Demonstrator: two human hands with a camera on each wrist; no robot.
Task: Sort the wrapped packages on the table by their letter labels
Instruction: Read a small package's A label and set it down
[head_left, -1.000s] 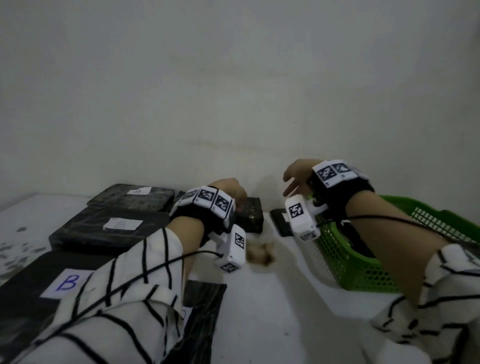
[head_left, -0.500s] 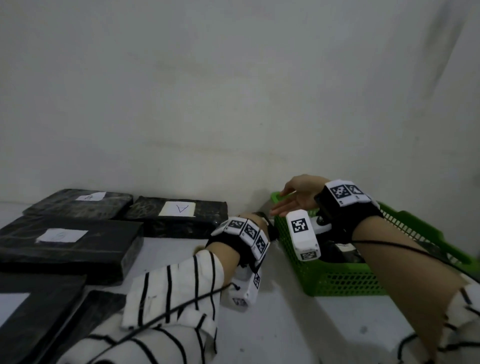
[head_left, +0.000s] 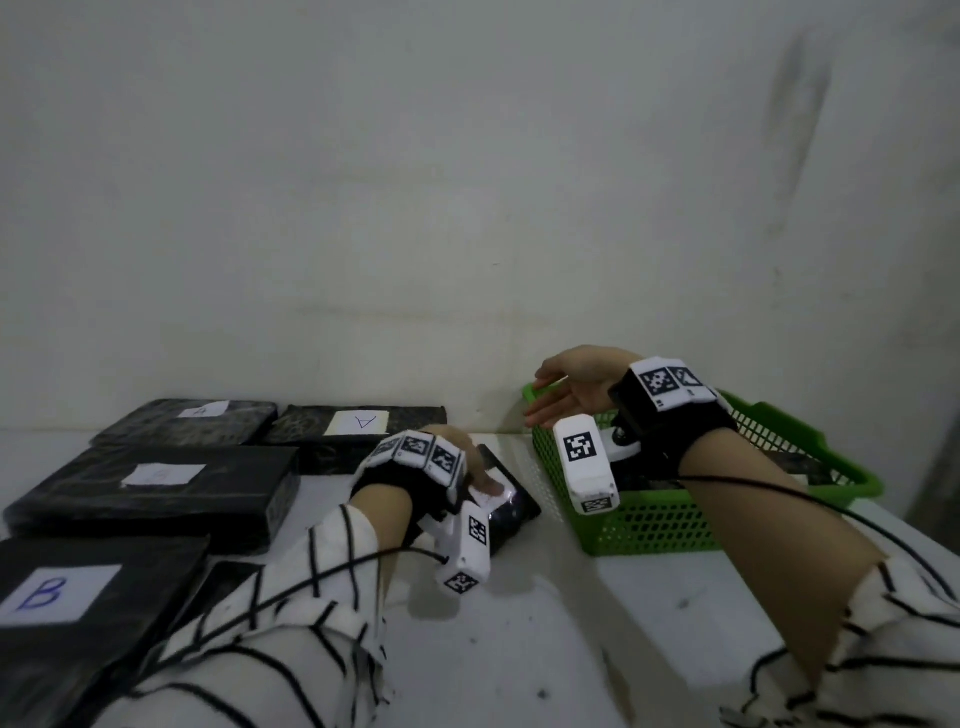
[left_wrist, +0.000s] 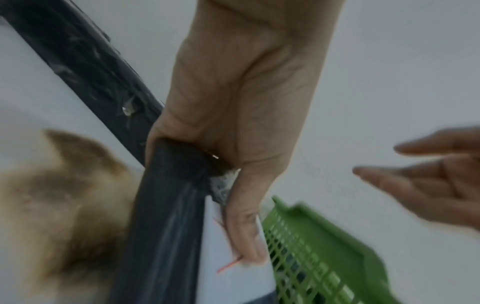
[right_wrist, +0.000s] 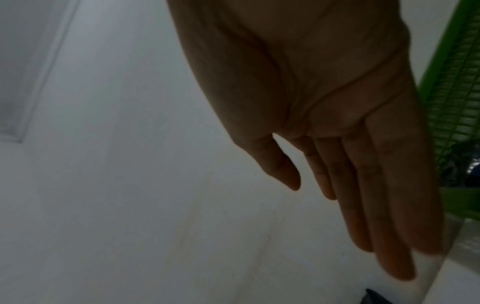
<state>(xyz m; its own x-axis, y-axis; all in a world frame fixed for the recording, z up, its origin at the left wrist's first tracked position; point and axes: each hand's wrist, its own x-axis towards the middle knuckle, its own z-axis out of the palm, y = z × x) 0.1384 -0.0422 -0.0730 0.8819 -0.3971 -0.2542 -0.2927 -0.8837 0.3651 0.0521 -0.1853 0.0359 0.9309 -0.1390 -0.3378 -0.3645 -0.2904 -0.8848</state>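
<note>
My left hand (head_left: 467, 470) grips a small black wrapped package (head_left: 511, 512) with a white label, its thumb pressed on the label (left_wrist: 233, 257), just left of the green basket (head_left: 649, 525). Red ink shows on that label, but the letter is hidden. My right hand (head_left: 563, 387) hovers open above the basket's far left corner, fingers straight (right_wrist: 363, 195). Black packages lie on the left: one marked A (head_left: 358, 423) by the wall, another (head_left: 192, 421) beside it, a long one (head_left: 156, 488) with a faint label, and one marked B (head_left: 57, 597) nearest me.
The green basket (left_wrist: 324, 257) holds dark packages and stands at the right of the white table (head_left: 571, 649), close to the wall. Another dark package (head_left: 228, 587) lies under my left sleeve. A brown stain (left_wrist: 59, 205) marks the table.
My left hand has drawn back toward me with the small package now in its grip. The right hand stays open over the basket's corner. The view has swung slightly.
</note>
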